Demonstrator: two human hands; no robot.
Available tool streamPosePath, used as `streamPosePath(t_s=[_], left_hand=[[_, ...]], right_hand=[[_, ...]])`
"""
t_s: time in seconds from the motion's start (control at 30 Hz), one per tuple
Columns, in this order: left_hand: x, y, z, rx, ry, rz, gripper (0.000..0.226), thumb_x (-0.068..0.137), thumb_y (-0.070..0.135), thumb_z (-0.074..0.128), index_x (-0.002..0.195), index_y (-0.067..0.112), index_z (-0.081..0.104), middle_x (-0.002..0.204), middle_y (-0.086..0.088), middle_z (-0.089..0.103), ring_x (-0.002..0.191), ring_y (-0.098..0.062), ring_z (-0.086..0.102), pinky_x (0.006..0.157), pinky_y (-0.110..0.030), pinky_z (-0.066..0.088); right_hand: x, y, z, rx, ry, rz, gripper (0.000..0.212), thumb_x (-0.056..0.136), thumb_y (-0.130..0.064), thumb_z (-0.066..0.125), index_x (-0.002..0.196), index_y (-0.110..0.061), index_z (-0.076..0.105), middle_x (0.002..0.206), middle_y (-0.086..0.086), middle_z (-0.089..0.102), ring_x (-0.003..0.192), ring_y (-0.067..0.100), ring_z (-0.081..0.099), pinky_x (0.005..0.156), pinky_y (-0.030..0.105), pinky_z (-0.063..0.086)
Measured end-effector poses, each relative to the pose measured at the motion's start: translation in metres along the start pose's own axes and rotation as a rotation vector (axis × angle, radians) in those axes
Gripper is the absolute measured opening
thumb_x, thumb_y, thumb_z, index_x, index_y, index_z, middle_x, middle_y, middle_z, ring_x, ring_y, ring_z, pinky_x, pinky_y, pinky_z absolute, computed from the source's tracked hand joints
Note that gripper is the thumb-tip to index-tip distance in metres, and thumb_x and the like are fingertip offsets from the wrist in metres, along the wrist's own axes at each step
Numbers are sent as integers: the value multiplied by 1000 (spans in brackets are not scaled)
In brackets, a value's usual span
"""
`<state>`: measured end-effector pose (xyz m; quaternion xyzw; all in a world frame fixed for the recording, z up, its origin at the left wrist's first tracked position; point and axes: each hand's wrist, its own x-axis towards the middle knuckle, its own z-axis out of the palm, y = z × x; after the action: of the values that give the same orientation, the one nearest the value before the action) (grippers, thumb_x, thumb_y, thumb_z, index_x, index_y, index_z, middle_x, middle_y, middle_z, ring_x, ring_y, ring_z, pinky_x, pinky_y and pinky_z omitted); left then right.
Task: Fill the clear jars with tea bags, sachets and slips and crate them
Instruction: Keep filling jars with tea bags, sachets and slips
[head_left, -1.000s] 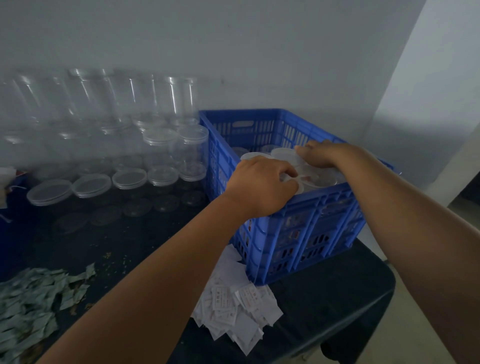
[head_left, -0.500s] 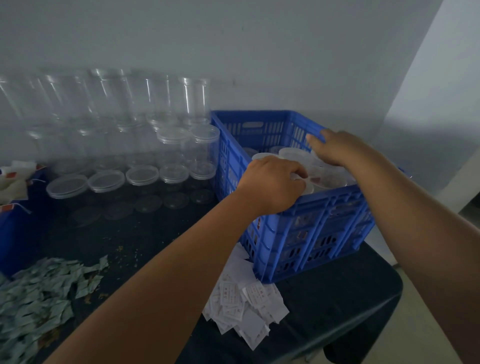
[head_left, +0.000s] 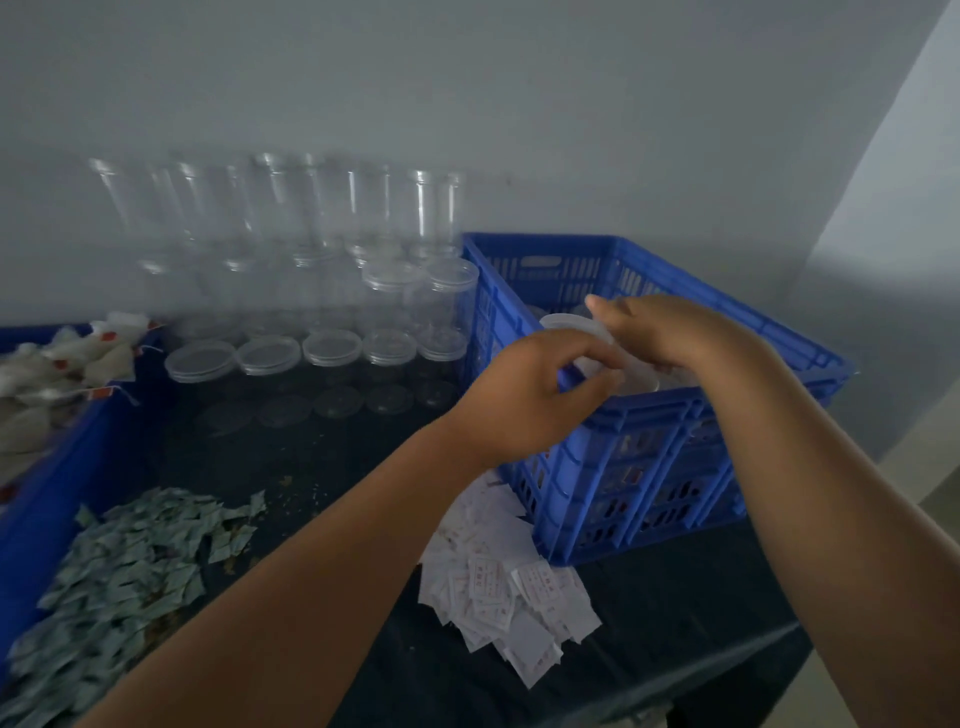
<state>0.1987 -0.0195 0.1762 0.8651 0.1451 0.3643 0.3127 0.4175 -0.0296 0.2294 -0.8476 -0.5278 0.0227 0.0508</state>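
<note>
I'm packing jars into the crate at 2 o'clock, left hand pinching a lid, right hand lying flat on them; empties at 11 o'clock are waiting.

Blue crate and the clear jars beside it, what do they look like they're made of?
Crate: rigid moulded plastic, judging by the even blue colour, slotted walls and ribbed rim; dull sheen. Jars: clear and glossy, with bright glints on thin walls; probably plastic, though glass cannot be ruled out from this blurred view.
</note>
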Motion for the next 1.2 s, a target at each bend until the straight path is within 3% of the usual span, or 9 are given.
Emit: streamPosePath(t_s=[0.07,0.17,0.27,0.37,0.53,0.63,0.9,1.07,1.2], left_hand=[[-25,-4,-16,-14,105,6,17,106,26,67,120,22,76,115,20,72,110,2,66,91,-11,49],[-72,-17,-39,-93,148,-221,15,108,28,64,107,21,77,92,13,76,78,-1,68,71,-19,53],[-129,-40,-48,26,127,-475,26,109,37,58,93,25,75,80,7,74,58,-3,60,57,-26,49],[-193,-60,-52,183,121,-643,31,105,41,55,80,27,66,74,4,68,52,-8,53,53,-31,41],[-285,-78,-80,274,154,-844,8,103,43,61,99,41,68,86,18,71,73,1,65,59,-24,50],[-301,-81,-115,261,157,-879,11,102,48,62,109,46,71,98,34,69,87,13,65,67,-11,50],[-189,-152,-227,614,281,-820,51,98,39,72,146,27,59,142,-1,60,121,-24,65,93,-38,57],[-138,-217,-267,857,92,-926,79,97,31,72,164,21,32,166,-21,30,153,-46,31,123,-57,36],[-139,-258,-269,833,-8,-879,78,93,38,79,158,15,44,162,-16,40,150,-42,37,123,-53,36]], right_hand=[[-10,-5,-1,79,238,-84,74,106,-74,30,154,-23,55,153,12,60,135,36,60,108,48,45],[-43,-42,13,402,554,-361,61,98,-68,54,140,-25,63,136,2,70,123,24,68,102,45,55],[-100,-106,54,774,479,-611,32,99,-60,60,122,-38,68,115,-21,71,105,1,71,82,15,55],[-149,-166,123,912,332,-703,21,104,-52,59,107,-35,73,100,-19,73,92,5,73,70,12,52],[-200,-225,253,979,39,-475,60,103,-66,46,69,-19,62,64,2,59,55,20,55,51,31,38],[-209,-235,291,959,-17,-445,43,101,-53,54,69,-26,62,57,0,56,47,13,52,47,24,30],[-205,-240,296,1045,-103,-416,34,107,-33,58,75,-33,67,53,-1,57,46,9,53,47,20,35],[-201,-241,299,1023,-110,-398,40,107,-25,63,67,-26,66,53,-2,55,50,11,54,52,21,38],[-196,-240,301,1011,-81,-391,40,105,-26,65,65,-24,65,51,-9,52,51,8,54,53,17,36]])
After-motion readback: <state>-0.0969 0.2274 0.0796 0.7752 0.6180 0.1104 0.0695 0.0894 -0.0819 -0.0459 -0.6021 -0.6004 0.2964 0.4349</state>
